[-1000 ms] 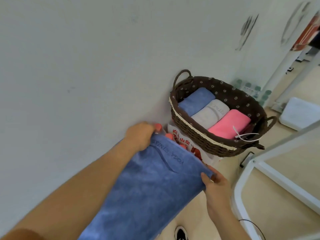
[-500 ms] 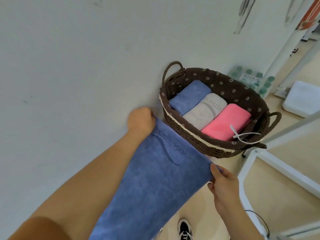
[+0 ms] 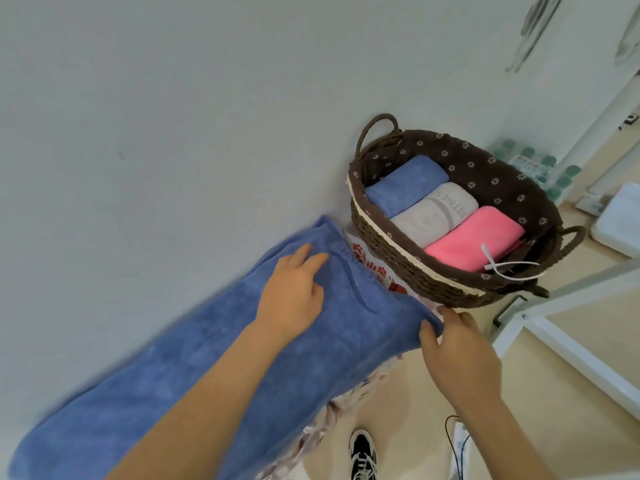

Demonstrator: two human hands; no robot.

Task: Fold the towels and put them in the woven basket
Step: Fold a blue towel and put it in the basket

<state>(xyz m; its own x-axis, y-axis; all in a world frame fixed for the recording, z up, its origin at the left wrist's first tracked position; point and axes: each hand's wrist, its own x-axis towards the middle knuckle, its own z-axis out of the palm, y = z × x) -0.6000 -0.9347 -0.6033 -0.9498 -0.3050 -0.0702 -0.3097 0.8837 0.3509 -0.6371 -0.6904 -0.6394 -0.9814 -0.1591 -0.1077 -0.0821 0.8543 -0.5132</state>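
A long blue towel [image 3: 166, 362] lies folded lengthwise on the pale surface, its far end close to the brown woven basket [image 3: 391, 251]. My left hand [image 3: 294, 292] rests flat on that far end, fingers spread. My right hand [image 3: 453, 344] pinches the towel's near right corner at the surface's edge. Inside the basket lie three rolled towels side by side: a blue towel [image 3: 405, 185], a grey towel [image 3: 433, 213] and a pink towel [image 3: 474, 237].
A printed box [image 3: 367, 258] with red characters sits under the basket. To the right are a white frame [image 3: 568, 351], a pack of bottles [image 3: 540, 168] and a white box [image 3: 620, 220] on the floor. My shoe [image 3: 362, 455] shows below.
The towel came down from being held up and now lies on the surface. My left hand let go of its corner and lies flat on it; my right hand still grips its corner.
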